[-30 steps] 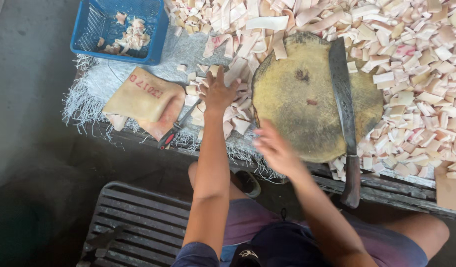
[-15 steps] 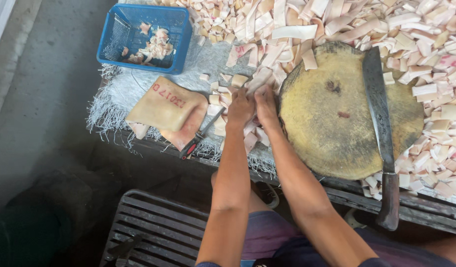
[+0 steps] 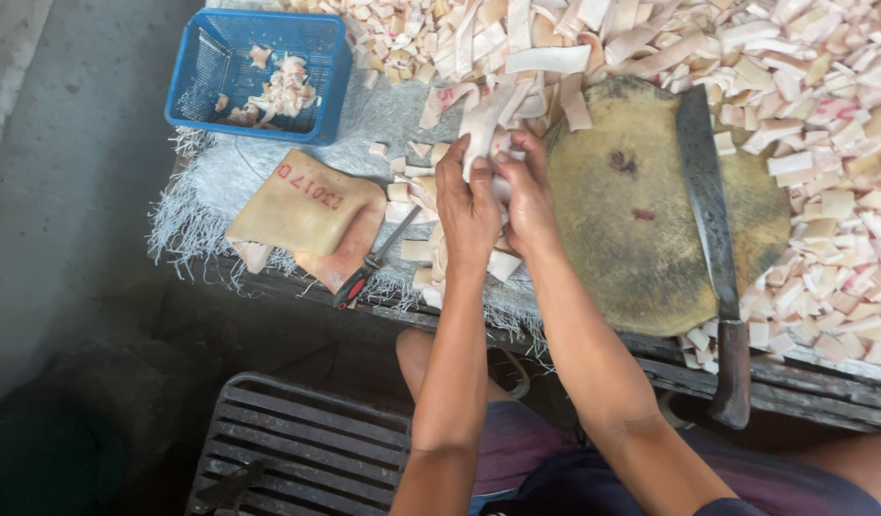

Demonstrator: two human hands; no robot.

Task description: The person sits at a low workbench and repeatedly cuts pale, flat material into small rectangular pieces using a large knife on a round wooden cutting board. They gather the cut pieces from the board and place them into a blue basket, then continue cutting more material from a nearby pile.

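Left hand point(image 3: 466, 205) and right hand point(image 3: 526, 196) grip pale strips point(image 3: 483, 124) (beside round board point(image 3: 651, 229)).

The tabletop point(image 3: 813, 382) is a dark wooden surface. Directly on it lie a frayed white cloth point(image 3: 202, 205) at the left, a round chopping block point(image 3: 641, 239) at the centre, and a heap of pale cut strips point(image 3: 823, 115) across the far and right areas.

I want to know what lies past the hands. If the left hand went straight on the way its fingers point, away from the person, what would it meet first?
Probably the pale strip that the left hand grips together with the right hand; past it, the heap of cut pieces.
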